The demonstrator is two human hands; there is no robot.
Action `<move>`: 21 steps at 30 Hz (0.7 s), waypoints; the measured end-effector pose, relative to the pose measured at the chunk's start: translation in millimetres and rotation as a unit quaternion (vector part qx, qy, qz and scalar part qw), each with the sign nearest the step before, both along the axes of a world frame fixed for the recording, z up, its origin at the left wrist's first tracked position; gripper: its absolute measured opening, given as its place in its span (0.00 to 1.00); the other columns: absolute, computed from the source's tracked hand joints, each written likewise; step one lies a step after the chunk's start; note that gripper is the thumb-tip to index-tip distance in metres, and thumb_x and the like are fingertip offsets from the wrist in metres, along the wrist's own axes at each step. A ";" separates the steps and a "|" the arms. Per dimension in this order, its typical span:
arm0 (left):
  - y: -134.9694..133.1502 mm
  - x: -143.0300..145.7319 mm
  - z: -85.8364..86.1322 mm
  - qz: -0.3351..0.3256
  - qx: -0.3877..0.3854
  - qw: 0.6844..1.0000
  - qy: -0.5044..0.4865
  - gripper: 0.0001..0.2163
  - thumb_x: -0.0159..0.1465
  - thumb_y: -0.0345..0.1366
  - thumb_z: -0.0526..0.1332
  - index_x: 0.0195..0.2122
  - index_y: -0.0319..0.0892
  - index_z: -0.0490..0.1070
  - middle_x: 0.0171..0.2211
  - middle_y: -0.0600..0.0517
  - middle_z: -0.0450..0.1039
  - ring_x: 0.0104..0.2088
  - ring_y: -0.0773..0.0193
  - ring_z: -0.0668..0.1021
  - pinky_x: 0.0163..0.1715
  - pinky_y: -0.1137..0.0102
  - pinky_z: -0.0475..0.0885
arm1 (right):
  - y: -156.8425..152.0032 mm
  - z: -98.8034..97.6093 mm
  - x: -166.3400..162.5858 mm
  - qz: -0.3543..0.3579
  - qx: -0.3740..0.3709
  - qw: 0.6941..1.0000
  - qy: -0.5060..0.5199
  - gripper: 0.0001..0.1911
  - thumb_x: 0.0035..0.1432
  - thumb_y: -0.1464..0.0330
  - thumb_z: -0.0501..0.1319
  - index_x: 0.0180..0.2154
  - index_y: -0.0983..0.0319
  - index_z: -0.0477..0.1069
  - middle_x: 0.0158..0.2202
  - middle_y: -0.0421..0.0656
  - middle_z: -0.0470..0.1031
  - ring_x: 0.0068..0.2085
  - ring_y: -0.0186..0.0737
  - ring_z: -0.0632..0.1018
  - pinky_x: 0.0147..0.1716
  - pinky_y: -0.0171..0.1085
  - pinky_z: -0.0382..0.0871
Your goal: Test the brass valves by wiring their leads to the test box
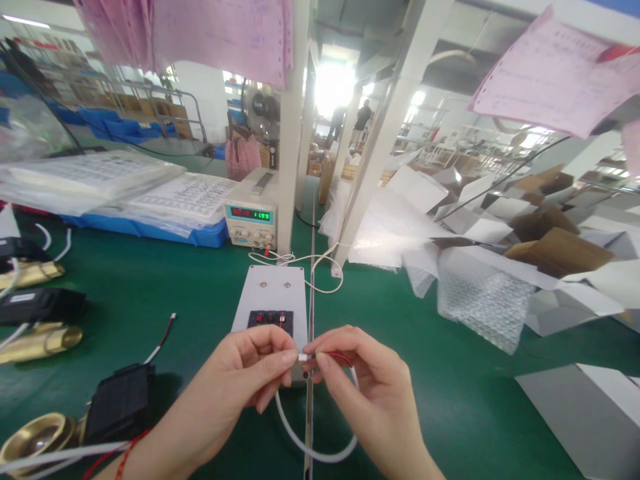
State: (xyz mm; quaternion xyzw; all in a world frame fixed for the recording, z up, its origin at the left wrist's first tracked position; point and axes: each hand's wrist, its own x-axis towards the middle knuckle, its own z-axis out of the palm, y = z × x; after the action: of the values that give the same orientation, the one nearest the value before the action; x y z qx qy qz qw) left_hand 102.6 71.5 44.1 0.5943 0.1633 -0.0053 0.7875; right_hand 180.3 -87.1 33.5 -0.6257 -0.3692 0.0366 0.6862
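Note:
In the middle of the head view, my left hand (257, 363) pinches a small white plug connector (303, 358) between thumb and forefinger. My right hand (373, 380) is closed on the thin red and black wires (341, 357) just behind that connector. These wires come out of a white cable (320, 457), which loops down below both hands. Whether a second connector sits inside the left fingers is hidden. Just behind the hands lies a grey control box (273, 293) with two toggle switches and a black terminal panel (260, 319), partly covered by my left hand.
A power supply (251, 223) showing 11.99 stands behind the box, beside a metal post (287, 167). Black actuators (120, 403) with brass valves (45, 430) lie left. White cartons (585, 417) and bubble wrap (485, 297) are on the right. A blue tray (205, 235) sits back left.

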 end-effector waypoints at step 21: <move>-4.2 1.0 -0.7 0.019 0.004 1.000 0.013 0.20 0.53 0.50 0.75 0.27 0.38 0.72 0.19 0.59 0.67 0.16 0.79 0.59 0.17 0.78 0.47 | -1.6 -7.8 -3.3 -0.024 -0.054 0.996 -0.068 0.09 0.67 0.76 0.60 0.40 0.57 0.77 0.36 0.40 0.80 0.34 0.40 0.81 0.35 0.36 0.77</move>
State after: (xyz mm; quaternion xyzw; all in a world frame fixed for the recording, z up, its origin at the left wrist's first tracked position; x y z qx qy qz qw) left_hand 103.6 67.3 43.4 0.5942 0.1851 0.0023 0.7827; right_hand 177.1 -88.7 25.7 -0.6715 -0.3975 -0.0029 0.6254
